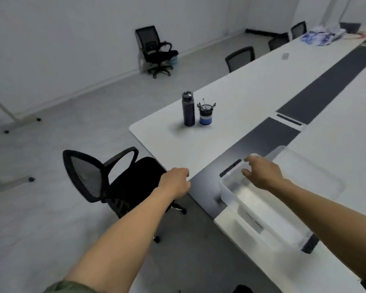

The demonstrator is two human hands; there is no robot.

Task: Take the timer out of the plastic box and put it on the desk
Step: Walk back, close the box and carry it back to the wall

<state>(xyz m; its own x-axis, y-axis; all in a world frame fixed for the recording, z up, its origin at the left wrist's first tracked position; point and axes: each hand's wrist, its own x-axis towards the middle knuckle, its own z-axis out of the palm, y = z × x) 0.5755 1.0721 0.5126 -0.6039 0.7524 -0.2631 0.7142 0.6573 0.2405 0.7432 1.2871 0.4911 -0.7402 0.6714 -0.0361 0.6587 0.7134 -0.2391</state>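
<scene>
The right hand (262,174) reaches over the far end of a clear plastic box (262,212), fingers spread and loosely curved, palm down, with nothing visibly in its grasp; whether the fingertips touch the box rim cannot be told through the blur. The box sits under and behind that hand, lying across the dark strip (260,138) that runs down the middle of the white desk (230,98). Just beyond and to the right of the hand lies what looks like the box's translucent lid (317,176), flat on the desk. The timer cannot be made out: the box interior under the hand shows only pale blurred reflections. The left hand (175,182) is curled into a loose fist at the near desk edge, holding nothing that shows. Below and to the left of it stands a black mesh office chair (106,178). Well ahead of both hands, on the desk, a dark blue insulated bottle (188,108) stands upright, with a pen cup (206,114) just beside it on the right, holding several pens.
</scene>
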